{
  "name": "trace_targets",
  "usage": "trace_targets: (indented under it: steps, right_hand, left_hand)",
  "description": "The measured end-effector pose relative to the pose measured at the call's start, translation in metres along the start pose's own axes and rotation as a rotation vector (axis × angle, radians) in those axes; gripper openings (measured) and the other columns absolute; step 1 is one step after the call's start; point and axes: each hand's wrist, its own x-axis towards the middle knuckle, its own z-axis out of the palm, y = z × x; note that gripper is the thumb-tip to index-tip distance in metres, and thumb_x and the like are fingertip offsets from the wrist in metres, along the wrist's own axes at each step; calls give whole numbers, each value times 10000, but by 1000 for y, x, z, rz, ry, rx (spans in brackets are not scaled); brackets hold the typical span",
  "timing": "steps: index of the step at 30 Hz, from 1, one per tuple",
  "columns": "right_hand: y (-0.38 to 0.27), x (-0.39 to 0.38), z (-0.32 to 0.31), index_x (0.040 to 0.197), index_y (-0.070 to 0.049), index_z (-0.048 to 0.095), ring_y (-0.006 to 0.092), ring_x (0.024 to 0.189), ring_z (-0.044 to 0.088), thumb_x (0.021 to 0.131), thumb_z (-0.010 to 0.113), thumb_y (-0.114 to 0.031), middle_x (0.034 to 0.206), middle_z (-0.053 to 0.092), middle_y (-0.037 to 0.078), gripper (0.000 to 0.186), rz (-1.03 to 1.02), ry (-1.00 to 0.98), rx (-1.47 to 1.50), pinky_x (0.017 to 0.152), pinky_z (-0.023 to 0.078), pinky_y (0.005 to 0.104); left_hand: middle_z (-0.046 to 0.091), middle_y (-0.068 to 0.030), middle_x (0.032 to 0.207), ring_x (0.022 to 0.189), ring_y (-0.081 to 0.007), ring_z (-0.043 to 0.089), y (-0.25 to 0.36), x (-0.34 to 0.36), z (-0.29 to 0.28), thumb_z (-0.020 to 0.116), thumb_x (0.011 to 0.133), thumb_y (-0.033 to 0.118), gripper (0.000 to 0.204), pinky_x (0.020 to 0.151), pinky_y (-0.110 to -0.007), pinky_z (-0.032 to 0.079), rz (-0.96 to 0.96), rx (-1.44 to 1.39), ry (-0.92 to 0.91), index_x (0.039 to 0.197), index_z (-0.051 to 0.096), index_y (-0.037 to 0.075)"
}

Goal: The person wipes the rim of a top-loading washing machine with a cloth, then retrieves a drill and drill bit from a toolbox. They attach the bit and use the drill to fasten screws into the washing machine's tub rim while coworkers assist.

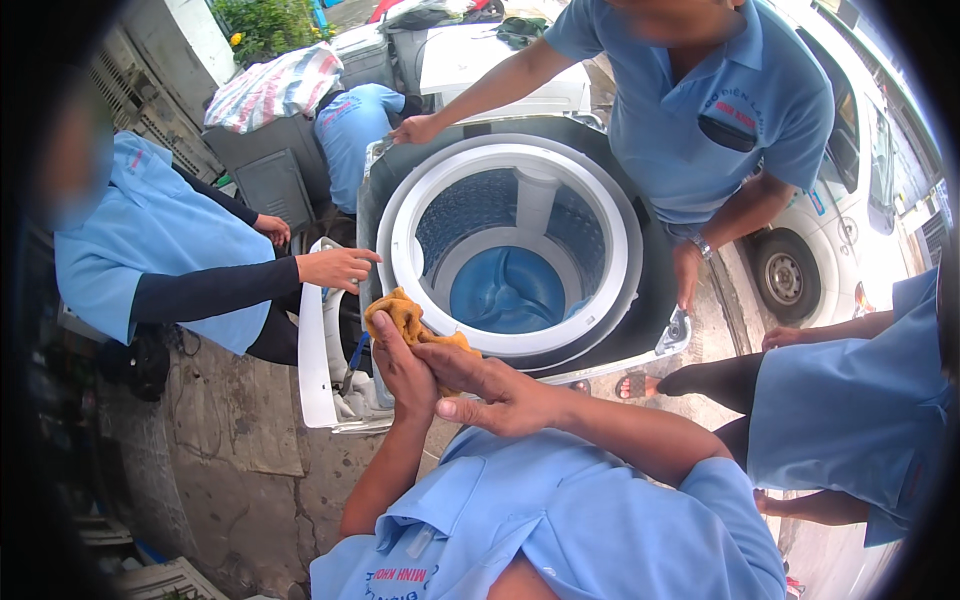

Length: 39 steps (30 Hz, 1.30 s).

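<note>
An orange-yellow cloth (402, 312) is bunched between my two hands, just outside the near left rim of a washing machine drum. My left hand (405, 372) holds it upright with the thumb side toward me. My right hand (505, 393) presses in from the right, its fingers against the cloth and partly hiding it. Beyond them the top-loading machine stands uncovered, with a white ring (530, 345) round the perforated drum (455, 225) and a blue agitator plate (505, 290) at the bottom. A white top frame (316, 350) hangs off the machine's left side.
At the left, a co-worker's hand (340, 268) reaches toward the drum. Another co-worker across from me grips the cabinet with both hands (687, 272). A third person (840, 420) stands at right, and another bends among old appliances behind. A white vehicle (850, 240) is parked at right.
</note>
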Motion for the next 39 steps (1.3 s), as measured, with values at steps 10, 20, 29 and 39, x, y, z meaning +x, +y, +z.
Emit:
trace_targets:
  steps: [10,20,29,39]
  right_hand:
    - [16,3,-10,1416,50,415,314,1287,553,1020,519,-484,1343,553,272,673,53,70,201,1079,443,416]
    - [22,-92,-56,1213,21,602,183,783,720,1028,578,-263,861,708,123,340,312,560,142,718,601,303]
    - [94,-255,-56,925,42,699,138,446,570,932,692,-343,600,607,65,385,1198,797,-321,430,464,298]
    - [218,-359,-26,804,28,686,172,420,525,915,684,-431,527,535,81,473,1396,881,-287,409,410,344]
  left_hand:
    - [592,-37,916,755,-102,582,-10,4,-10,365,1042,589,575,652,-250,495,-113,-225,-98,1086,562,51]
    - [522,24,806,626,-83,459,-27,6,-85,434,1029,571,449,575,-253,409,-169,-535,33,1103,555,144]
    - [533,26,881,712,-82,502,-25,-17,-148,392,1047,556,482,635,-253,442,-180,-334,210,1165,560,120]
    - [580,-63,1224,1105,-201,605,-10,-13,-132,378,1051,531,545,977,-388,502,-263,-682,74,1341,502,87]
